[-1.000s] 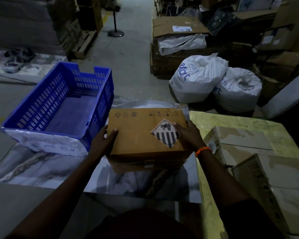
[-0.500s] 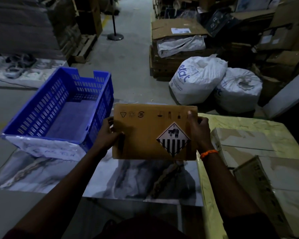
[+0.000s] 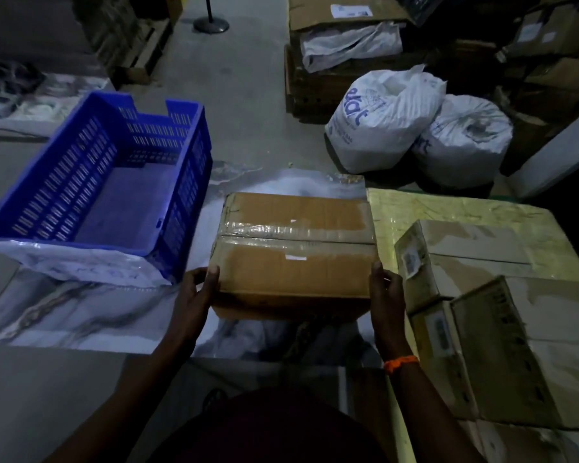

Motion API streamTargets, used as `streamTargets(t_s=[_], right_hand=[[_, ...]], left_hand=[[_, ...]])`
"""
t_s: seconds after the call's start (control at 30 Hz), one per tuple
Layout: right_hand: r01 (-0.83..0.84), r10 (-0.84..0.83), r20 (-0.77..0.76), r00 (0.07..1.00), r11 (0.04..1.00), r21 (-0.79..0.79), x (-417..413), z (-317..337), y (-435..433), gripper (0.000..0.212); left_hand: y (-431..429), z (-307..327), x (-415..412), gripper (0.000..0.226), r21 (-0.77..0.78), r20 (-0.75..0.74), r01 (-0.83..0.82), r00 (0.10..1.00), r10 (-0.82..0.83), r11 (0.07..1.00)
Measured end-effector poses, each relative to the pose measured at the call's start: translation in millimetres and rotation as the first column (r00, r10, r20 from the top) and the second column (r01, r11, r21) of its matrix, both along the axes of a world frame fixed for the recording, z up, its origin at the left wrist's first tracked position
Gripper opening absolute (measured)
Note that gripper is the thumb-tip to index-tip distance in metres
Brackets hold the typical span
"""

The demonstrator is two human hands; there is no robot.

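Head view: a dim storeroom, with two hands on a box at a marble-patterned counter (image 3: 81,312).
Box (image 3: 295,255): brown, taped seam up, at the middle of the counter between the crate and the cartons. I cannot tell whether it rests on the counter or hangs just above it.
Left hand (image 3: 198,292): at the box's near left corner, thumb on the top edge, fingers curled round the side; the grip is clamped on the box.
Right hand (image 3: 386,295): at the near right corner, thumb up against the side, the other fingers hidden; the grip is clamped on the box. An orange band (image 3: 401,361) circles the wrist.
Crate (image 3: 194,195): blue and slotted, on the counter left of the box, near it but apart, with white paper over its near wall.
Cartons: a rear carton (image 3: 475,259) and a front carton (image 3: 532,355) lie on a yellow sheet (image 3: 465,208). Both sit just beside the right hand and crowd that side.
Sacks (image 3: 381,118): two white ones on the floor beyond the counter, touching each other.
Stand base (image 3: 211,25): round, on the far floor.
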State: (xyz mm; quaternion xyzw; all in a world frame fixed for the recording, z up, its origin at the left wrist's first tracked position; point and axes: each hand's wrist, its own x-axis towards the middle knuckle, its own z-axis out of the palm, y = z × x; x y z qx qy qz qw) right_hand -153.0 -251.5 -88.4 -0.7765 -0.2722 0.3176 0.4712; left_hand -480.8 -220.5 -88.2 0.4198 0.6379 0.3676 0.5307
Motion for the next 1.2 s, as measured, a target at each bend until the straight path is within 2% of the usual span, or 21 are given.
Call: streamTargets(t_s=[0.1,0.2,0.37,0.53,0.6,0.77,0.87,0.93,1.0,1.1,1.2], right_hand=[[-0.034,0.033,0.043,0.999,0.999,0.01,0.1,-5.9,-16.1,0.057],[-0.064,0.062,0.075,0.995,0.998,0.024,11.6,-11.4,-17.6,0.059],[-0.153,0.156,0.099,0.983,0.988,-0.033,34.9,-13.7,10.1,0.042],[-0.282,0.289,0.112,0.951,0.957,-0.071,40.2,4.2,64.4,0.051],[-0.311,0.319,0.114,0.941,0.947,-0.077,36.5,11.4,82.3,0.047],[-0.232,0.232,0.058,0.971,0.973,-0.014,18.6,22.1,94.8,0.028],[-0.223,0.222,0.084,0.971,0.975,-0.003,16.6,23.4,91.8,0.039],[-0.219,0.217,0.121,0.969,0.976,0.003,19.7,24.4,89.7,0.05],[-0.194,0.19,0.148,0.971,0.981,0.007,22.0,27.7,89.9,0.059],[-0.147,0.139,0.173,0.975,0.988,0.035,22.4,40.6,93.1,0.069],[-0.066,0.051,0.148,0.988,0.992,0.104,21.9,53.8,91.2,0.065]], left_hand=[[-10.6,-1.0,-3.8,0.077,0.03,-0.07,0.015,0.997,-0.012,0.999],[-9.3,4.6,-5.3,0.072,0.024,-0.099,0.034,0.995,-0.032,0.999],[16.4,14.3,-4.0,0.048,-0.051,-0.066,0.028,0.997,-0.032,0.998],[66.8,31.2,13.0,0.045,0.017,-0.076,0.085,0.994,-0.083,0.996],[85.5,37.7,19.7,0.042,0.015,-0.066,0.139,0.988,-0.138,0.99],[105.4,48.9,37.5,0.009,-0.002,-0.047,0.149,0.988,-0.149,0.989],[102.4,39.4,33.9,0.03,0.041,-0.113,0.134,0.985,-0.129,0.99],[98.3,36.7,32.0,0.047,0.076,-0.098,0.091,0.992,-0.084,0.993],[95.8,38.5,32.3,0.053,0.129,-0.087,0.038,0.996,-0.027,0.991],[96.2,43.8,33.7,0.05,0.174,-0.03,-0.043,0.998,0.049,0.984],[98.0,49.3,34.4,0.034,0.145,0.126,-0.14,0.984,0.123,0.979]])
